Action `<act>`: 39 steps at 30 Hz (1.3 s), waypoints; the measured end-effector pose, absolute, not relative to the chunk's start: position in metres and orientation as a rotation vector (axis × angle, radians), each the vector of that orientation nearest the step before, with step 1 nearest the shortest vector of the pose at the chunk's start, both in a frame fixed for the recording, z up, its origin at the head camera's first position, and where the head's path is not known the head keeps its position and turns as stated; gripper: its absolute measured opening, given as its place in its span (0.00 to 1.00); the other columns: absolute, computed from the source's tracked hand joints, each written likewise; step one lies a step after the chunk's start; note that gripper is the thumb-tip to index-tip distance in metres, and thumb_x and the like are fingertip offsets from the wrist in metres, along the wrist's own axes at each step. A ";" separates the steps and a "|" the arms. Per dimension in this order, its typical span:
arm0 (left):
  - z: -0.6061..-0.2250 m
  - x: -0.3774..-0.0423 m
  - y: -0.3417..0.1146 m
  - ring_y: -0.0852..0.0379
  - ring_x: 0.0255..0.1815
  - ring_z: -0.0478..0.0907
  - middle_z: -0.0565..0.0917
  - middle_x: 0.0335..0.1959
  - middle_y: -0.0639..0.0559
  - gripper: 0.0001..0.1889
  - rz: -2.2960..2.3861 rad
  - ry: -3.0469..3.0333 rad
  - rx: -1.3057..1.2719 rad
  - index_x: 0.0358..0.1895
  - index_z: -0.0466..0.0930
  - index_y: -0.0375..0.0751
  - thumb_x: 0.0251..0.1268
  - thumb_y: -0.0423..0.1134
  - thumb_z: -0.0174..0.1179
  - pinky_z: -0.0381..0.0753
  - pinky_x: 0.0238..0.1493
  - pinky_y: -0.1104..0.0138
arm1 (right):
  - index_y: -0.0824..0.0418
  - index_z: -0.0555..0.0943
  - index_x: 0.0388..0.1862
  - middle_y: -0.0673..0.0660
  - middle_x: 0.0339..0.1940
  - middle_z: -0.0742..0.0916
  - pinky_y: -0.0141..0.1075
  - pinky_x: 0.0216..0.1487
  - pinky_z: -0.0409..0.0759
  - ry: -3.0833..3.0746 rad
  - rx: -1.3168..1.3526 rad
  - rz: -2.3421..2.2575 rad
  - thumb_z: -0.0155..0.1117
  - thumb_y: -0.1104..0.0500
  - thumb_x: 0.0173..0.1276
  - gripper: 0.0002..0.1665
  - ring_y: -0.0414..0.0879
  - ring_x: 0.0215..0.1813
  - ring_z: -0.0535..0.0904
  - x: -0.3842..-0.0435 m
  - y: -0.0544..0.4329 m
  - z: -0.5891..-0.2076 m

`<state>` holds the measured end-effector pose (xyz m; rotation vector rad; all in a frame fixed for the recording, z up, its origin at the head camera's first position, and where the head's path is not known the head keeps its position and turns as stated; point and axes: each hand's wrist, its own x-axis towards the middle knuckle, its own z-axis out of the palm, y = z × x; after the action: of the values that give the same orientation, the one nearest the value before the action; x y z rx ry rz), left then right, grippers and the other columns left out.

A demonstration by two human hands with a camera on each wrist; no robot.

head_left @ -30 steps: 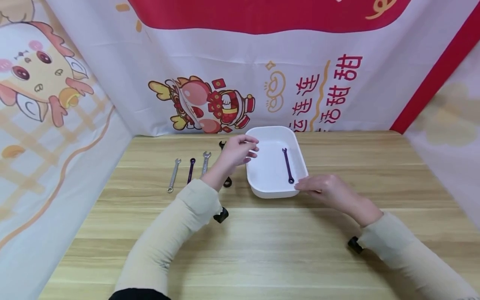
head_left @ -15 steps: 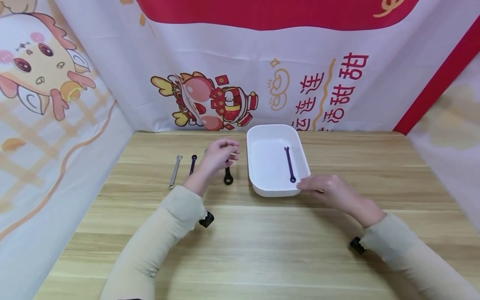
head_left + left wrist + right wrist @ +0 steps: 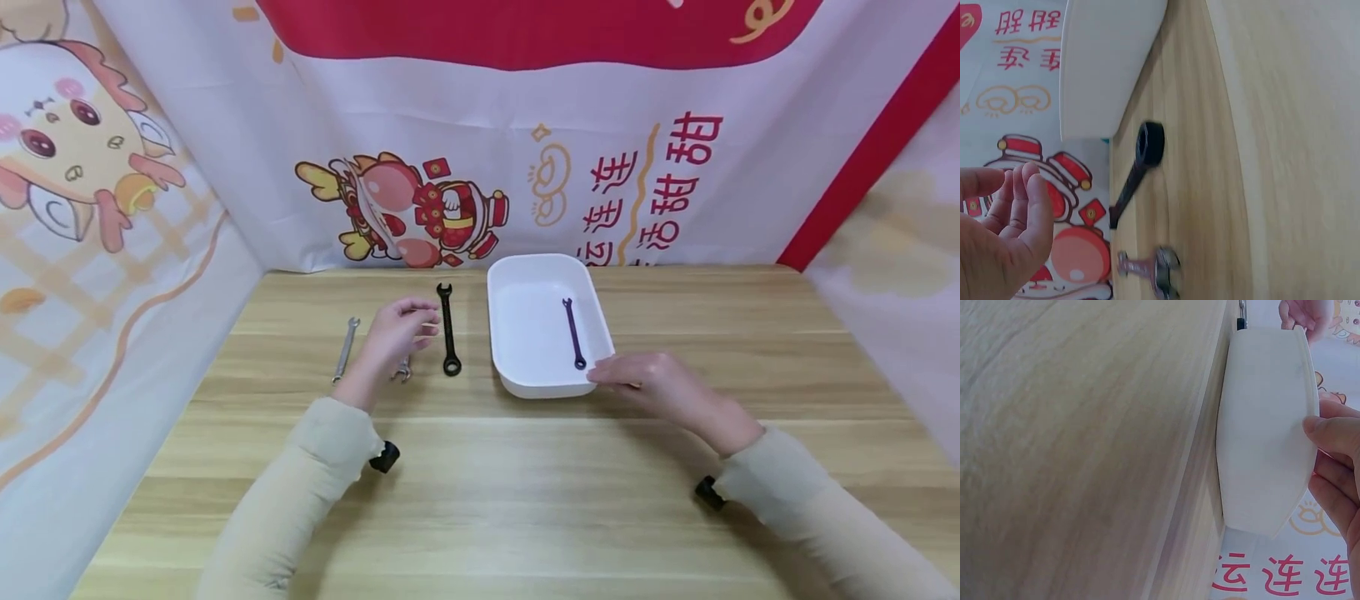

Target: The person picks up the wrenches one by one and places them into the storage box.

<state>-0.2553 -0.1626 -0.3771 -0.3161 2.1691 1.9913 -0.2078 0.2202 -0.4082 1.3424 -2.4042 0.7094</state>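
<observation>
My left hand hovers over the row of wrenches, its fingers loosely bent and holding nothing. Partly under it is a silver open-ended wrench, whose jaw end also shows in the left wrist view. Just right of that hand lies a black combination wrench; a smaller silver wrench is on its left. My right hand pinches the near right corner of a white plastic tray. In the right wrist view the thumb presses the outside of its rim. A purple wrench lies inside the tray.
The wooden table runs back to a printed cloth backdrop right behind the tray. More printed cloth hangs at both sides.
My left hand has moved left from the tray's rim, over the wrenches. The black wrench has come into full view, while a purple one on the table is now hidden. My right hand stays put.
</observation>
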 end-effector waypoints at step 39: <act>-0.384 -0.260 -0.269 0.50 0.52 0.79 0.72 0.67 0.33 0.25 1.690 2.421 -0.472 0.73 0.66 0.27 0.77 0.33 0.53 0.78 0.65 0.59 | 0.63 0.91 0.44 0.57 0.44 0.91 0.41 0.43 0.88 -2.370 1.330 0.730 0.79 0.79 0.47 0.25 0.52 0.45 0.89 -0.208 0.220 -0.413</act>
<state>-0.2600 -0.2692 -0.3845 -0.4722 2.4209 1.6900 -0.2079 0.2199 -0.4127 1.3301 -2.3701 0.7297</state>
